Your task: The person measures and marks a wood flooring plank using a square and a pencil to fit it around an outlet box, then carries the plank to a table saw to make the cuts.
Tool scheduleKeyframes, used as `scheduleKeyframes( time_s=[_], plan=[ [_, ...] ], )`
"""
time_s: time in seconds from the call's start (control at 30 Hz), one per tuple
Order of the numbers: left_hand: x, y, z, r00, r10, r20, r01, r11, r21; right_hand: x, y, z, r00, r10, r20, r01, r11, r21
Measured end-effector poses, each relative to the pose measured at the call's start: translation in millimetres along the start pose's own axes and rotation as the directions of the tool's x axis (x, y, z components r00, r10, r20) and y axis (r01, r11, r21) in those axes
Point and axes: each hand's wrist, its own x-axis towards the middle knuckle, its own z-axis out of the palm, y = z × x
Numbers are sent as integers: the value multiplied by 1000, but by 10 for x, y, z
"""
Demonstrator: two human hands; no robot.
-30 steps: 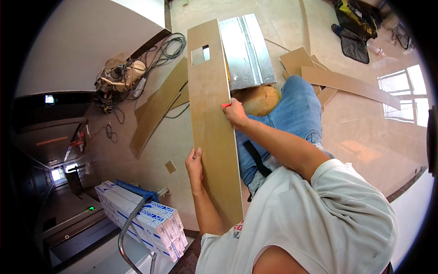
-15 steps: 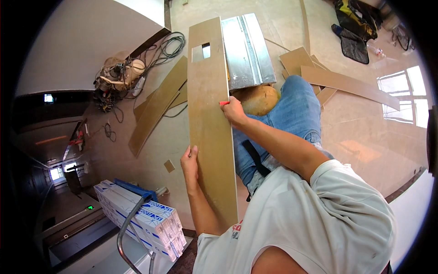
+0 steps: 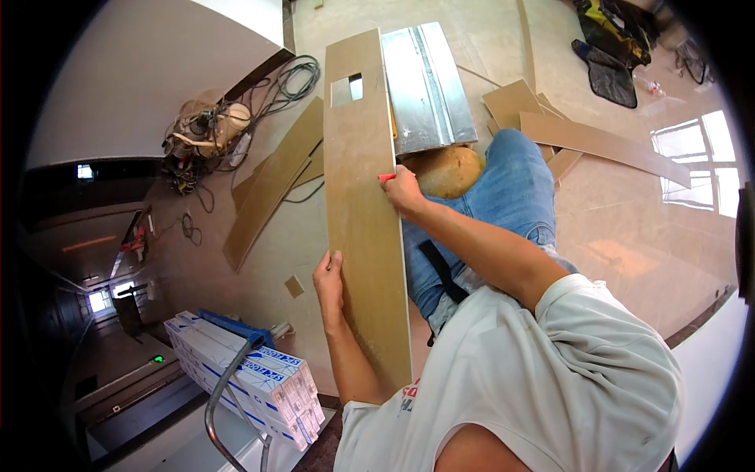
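Observation:
A long tan floor plank lies lengthwise before me, with a rectangular cut-out near its far end. My left hand grips its left edge, thumb on top and fingers curling out of sight below. At the right edge, my right hand is closed around a slim red pen-like tool, whose end rests on or just over the board. The fist hides most of the tool, so its exact kind cannot be told. Beside the plank's far half stands a shiny metal-topped table, and a rounded yellow-brown object sits between it and my knee.
Loose plank offcuts lie to the left, and more boards are piled at the right. A machine with coiled cable stands by the wall. Stacked white-and-blue cartons are at lower left; a black-and-yellow bag lies far right.
Both hands keep the same grip and place on the plank. The whole view has shifted very slightly; nothing else has visibly moved.

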Motion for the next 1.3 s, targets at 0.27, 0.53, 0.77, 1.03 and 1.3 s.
scheduleKeyframes(
  time_s=[0.27, 0.53, 0.77, 1.03, 1.3],
  plan=[
    [10, -8, -59, 1000, -8, 19, 9, 999, -43, -33, -65, 53, 1000, 16, 5, -16, 1000, 5],
    [-22, 90, -32, 998, -18, -59, 18, 1000, 0, -40, -97, 71, 1000, 16, -11, -16, 1000, 1],
    [-33, 82, -18, 999, -44, 10, 44, 999, -5, -65, -69, 49, 1000, 19, -5, -19, 1000, 24],
    [-53, 119, 50, 999, -40, -4, 40, 999, -19, -29, 0, -4, 1000, 14, 12, -14, 998, 60],
    [126, -142, -19, 999, -12, -48, 12, 1000, 7, -15, 7, 34, 999, 9, 38, -14, 991, 131]
  ],
)
